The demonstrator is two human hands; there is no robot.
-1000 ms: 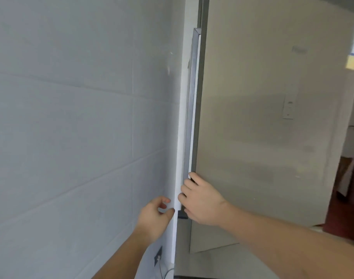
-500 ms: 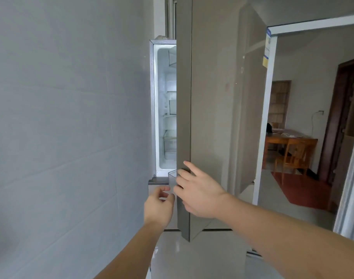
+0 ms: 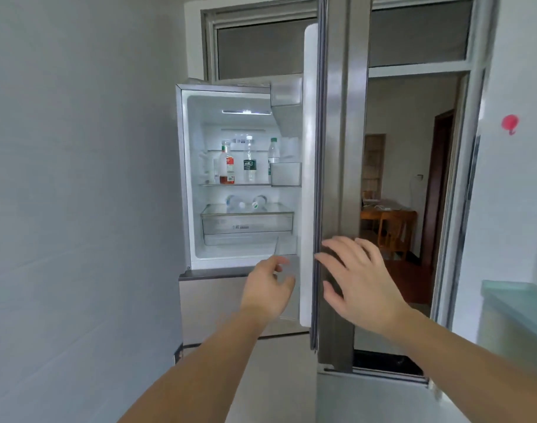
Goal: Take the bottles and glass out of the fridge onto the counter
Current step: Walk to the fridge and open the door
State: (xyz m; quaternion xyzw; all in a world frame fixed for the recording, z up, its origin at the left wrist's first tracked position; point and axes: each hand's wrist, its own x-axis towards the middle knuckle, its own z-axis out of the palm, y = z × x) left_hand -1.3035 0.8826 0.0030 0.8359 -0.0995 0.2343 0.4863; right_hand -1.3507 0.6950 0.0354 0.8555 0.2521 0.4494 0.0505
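Observation:
The fridge (image 3: 188,178) stands open, its door (image 3: 337,190) swung out edge-on toward me. On the upper shelf stand a bottle with red label and dark liquid (image 3: 226,164) and a clear bottle with a green label (image 3: 249,161). A green-capped bottle (image 3: 273,151) sits in the door bin. Two bottles (image 3: 246,202) lie on the lower shelf. A small glass (image 3: 216,170) seems to stand left of the red bottle, too small to be sure. My left hand (image 3: 268,288) hovers near the door's inner edge, fingers loosely curled, holding nothing. My right hand (image 3: 355,279) is spread open against the door's outer face.
A grey tiled wall (image 3: 78,209) closes off the left side. A counter with a glassy green top (image 3: 517,303) is at the right edge. Behind the door, a doorway (image 3: 413,166) leads to a room with a wooden table and chair (image 3: 389,227).
The fridge door has swung from shut to wide open, showing the shelves and bottles. Both hands have come off the door edge; my right hand now rests flat on its outer face.

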